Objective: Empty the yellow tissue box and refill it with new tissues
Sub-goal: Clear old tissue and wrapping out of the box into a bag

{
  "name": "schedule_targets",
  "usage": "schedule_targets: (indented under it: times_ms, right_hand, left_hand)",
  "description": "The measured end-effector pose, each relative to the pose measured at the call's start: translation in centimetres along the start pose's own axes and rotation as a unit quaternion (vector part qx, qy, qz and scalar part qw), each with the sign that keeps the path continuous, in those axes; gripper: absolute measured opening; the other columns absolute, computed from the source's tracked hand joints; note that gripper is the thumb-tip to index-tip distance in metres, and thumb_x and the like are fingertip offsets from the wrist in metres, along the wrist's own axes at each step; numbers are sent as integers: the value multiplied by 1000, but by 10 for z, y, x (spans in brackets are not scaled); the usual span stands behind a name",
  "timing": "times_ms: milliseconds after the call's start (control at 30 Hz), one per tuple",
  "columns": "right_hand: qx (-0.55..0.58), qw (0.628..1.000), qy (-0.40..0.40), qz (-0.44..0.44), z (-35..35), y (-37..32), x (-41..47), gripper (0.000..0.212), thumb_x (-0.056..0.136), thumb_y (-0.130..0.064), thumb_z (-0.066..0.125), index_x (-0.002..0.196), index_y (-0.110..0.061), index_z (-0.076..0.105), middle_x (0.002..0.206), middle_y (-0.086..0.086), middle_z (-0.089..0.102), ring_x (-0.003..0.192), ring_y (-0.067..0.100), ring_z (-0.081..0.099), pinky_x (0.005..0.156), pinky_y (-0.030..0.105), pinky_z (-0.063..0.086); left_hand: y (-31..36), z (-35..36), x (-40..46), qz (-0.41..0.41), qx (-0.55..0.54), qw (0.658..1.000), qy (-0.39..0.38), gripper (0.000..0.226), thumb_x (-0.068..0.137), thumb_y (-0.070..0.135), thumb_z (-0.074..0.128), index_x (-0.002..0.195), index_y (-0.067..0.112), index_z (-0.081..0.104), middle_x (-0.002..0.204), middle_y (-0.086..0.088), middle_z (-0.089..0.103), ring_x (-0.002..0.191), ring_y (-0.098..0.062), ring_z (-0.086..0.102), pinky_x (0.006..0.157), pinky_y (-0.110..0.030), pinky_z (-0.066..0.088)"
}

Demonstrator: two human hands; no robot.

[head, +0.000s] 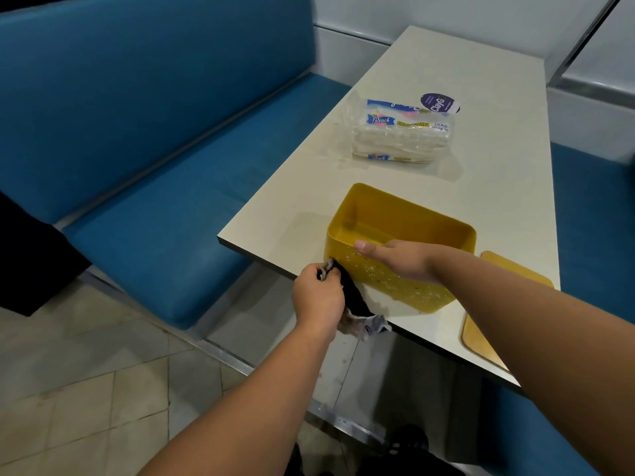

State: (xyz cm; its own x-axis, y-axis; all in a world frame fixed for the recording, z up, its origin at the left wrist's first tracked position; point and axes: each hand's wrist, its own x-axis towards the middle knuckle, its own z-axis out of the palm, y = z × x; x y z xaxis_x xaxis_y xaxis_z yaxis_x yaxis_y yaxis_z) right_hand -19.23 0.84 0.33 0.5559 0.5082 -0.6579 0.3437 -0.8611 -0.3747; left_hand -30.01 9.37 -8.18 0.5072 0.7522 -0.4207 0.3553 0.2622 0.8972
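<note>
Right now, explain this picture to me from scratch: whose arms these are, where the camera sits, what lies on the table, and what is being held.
There is no machine here: the two bare arms belong to a person, and the single picture comes from a camera worn on that person's head, looking forward and down.

On the pale rectangular table stands an open yellow plastic tissue box, which looks empty inside. Its flat yellow lid lies beside it on the right. Farther away lies a clear-wrapped pack of white paper towels, next to a round purple sticker.

The right hand rests on the box's near wall, thumb over the rim, steadying it. The left hand grips a dark crumpled cloth against the box's outside corner. Blue padded bench seats flank the table.
</note>
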Motion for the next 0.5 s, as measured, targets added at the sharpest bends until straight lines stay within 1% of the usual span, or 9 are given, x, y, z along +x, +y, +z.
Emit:
schedule_targets:
  times_ms: [100,200,267,333,400,500]
  right_hand:
    - [10,1000,1,-3,0,1,0,83,89,-72,22,151,-18,28,158,10,23,144,30,21,113,49,17]
    - [20,1000,0,-4,0,2,-1,82,89,-73,24,151,-19,29,158,9,23,144,30,22,113,49,17]
    - [24,1000,2,-4,0,2,-1,82,89,-73,24,151,-20,29,158,9,23,144,30,21,113,49,17]
    - [29,1000,5,-6,1,3,1,82,88,-74,23,151,-21,30,159,8,22,144,30,21,113,49,17]
    - [34,999,3,-1,2,4,3,85,87,-76,24,151,-20,30,158,8,23,144,30,22,113,49,18]
    - [52,999,-1,13,3,6,7,94,80,-82,28,151,-20,29,158,9,24,143,31,24,112,52,19]
  left_hand:
    - [4,0,0,25,-5,1000,2,15,94,23,58,80,19,60,78,-2,63,72,-19,58,63,-36,47]
    - [1,-2,0,8,-7,1000,-7,14,94,21,59,81,18,61,78,-1,62,72,-19,56,61,-31,45]
    - [2,-3,1,6,-4,1000,-8,14,94,20,59,80,16,61,77,-2,62,72,-20,56,62,-33,45]
    - [8,-2,-2,33,-6,999,-7,15,95,21,59,80,19,61,79,-2,63,75,-19,59,65,-36,49]
    - [9,-4,-5,55,-1,998,-19,14,96,23,58,82,23,61,81,1,64,76,-16,60,66,-36,51]
    - [3,-14,-2,56,22,998,-19,13,95,22,58,83,21,63,77,2,63,73,-17,58,61,-30,45]
